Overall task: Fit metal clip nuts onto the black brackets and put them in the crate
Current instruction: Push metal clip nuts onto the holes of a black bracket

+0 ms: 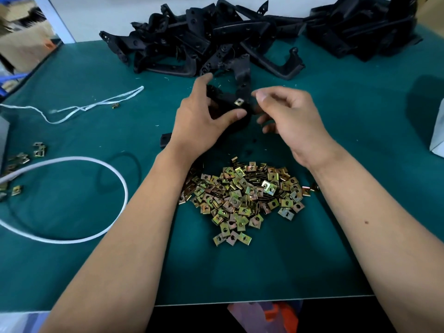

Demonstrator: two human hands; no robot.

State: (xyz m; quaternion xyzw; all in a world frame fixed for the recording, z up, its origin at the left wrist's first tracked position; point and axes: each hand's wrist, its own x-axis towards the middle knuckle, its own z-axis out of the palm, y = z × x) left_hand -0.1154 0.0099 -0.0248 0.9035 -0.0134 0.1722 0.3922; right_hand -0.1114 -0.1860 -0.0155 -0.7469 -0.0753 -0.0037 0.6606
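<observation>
A black bracket [242, 90] is held above the green mat, with one brass-coloured clip nut [238, 101] fitted on its near arm. My left hand [204, 118] grips the bracket from the left, thumb just below the fitted clip. My right hand [288, 114] is at the bracket's right side with fingers curled; whether it holds the bracket or a clip is hidden. A pile of loose clip nuts [242, 198] lies on the mat between my forearms. No crate is in view.
A heap of black brackets [216, 42] fills the back of the green table [72, 260]. White cord [79, 108] and a white cable loop [115, 174] lie at left, with a few stray clip nuts [38, 150]. A white object [438, 131] is at the right edge.
</observation>
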